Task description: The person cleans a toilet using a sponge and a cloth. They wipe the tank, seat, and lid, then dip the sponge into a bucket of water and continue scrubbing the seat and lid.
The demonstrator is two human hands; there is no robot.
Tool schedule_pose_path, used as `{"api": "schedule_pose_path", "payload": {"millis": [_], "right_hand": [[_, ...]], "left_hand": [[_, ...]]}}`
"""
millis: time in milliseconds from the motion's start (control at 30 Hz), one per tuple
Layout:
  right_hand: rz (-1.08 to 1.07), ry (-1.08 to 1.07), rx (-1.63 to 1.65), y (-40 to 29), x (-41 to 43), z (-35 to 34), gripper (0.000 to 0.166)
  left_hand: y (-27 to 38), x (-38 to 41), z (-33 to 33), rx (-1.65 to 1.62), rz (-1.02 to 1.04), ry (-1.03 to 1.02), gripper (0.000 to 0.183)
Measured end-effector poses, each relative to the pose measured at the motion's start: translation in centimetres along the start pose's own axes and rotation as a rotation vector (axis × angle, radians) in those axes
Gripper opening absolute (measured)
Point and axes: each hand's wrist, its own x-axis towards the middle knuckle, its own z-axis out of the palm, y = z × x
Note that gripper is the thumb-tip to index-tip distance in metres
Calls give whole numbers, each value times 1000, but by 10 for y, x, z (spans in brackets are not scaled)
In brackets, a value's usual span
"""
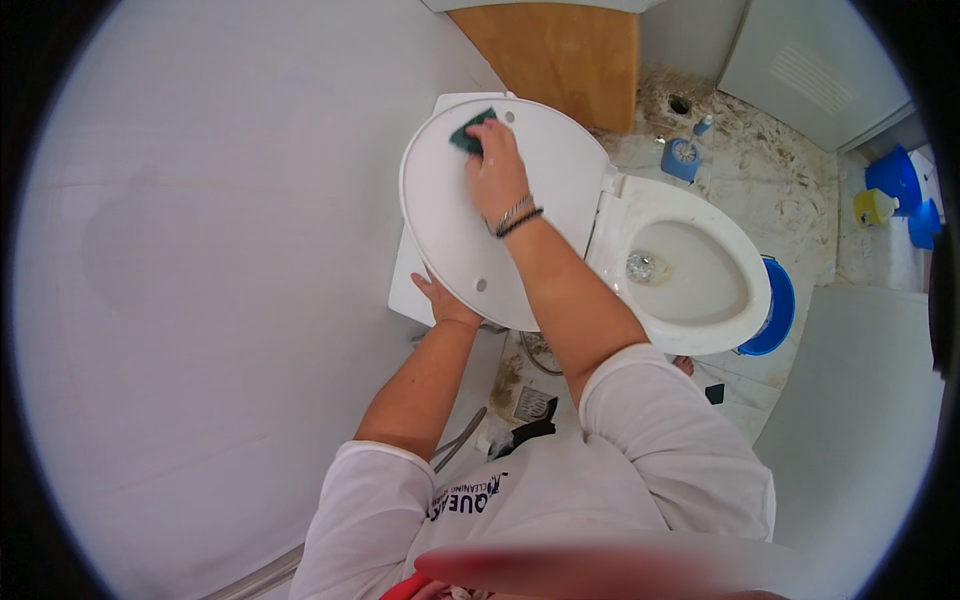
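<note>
A green scouring pad is held in my right hand, pressed to the underside of the raised white toilet lid near its upper edge. At the lid's lower left edge is my left hand, its fingers partly hidden behind the lid, so its hold is unclear. Behind the lid stands the white cistern. To the right the white toilet bowl lies uncovered, with bubbly water at its bottom.
A blue bucket stands beyond the bowl's front. A toilet brush in a blue holder is on the dirty tiled floor. Blue buckets and a yellow bottle are at far right. A wooden panel stands behind; a floor drain lies below.
</note>
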Motion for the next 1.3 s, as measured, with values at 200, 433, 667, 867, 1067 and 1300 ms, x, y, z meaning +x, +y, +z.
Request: {"api": "schedule_pose_path", "payload": {"millis": [200,433,667,867,1067,1300], "right_hand": [[54,79,-33,8,34,3,26],[-387,-136,91,-32,-23,12,32],[-359,-132,31,-2,-26,-7,35],[-382,-68,-92,-19,0,11,34],[-544,-313,25,-7,-109,-36,30],[-127,-17,-116,71,-39,-35,39]], "left_hand": [[4,3,-4,24,-13,-74,72],[-3,3,7,93,14,-54,72],[2,5,-1,-48,-36,15,76],[4,9,4,34,23,-82,75],[-7,8,4,142,0,-190,68],[8,14,2,-26,-20,-40,76]]}}
